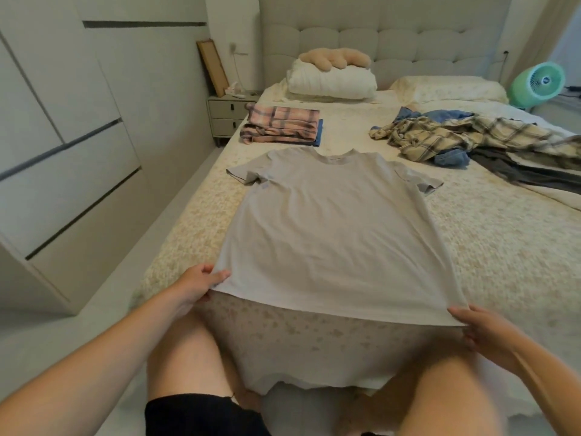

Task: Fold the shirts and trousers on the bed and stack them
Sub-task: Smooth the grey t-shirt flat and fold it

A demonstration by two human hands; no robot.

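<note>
grey t-shirt (327,234) spread flat on bed (503,247), hem at near edge | left hand (201,283) pinches left hem corner | right hand (484,332) pinches right hem corner | folded stack (281,124) beyond collar

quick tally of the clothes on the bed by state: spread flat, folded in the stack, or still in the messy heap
Spread flat: 1, the grey t-shirt, its hem pinched by the left hand and the right hand
Folded in the stack: 2, pink plaid garment on a blue garment
Messy heap: overlapping, cannot count
Total countable: 3
</note>
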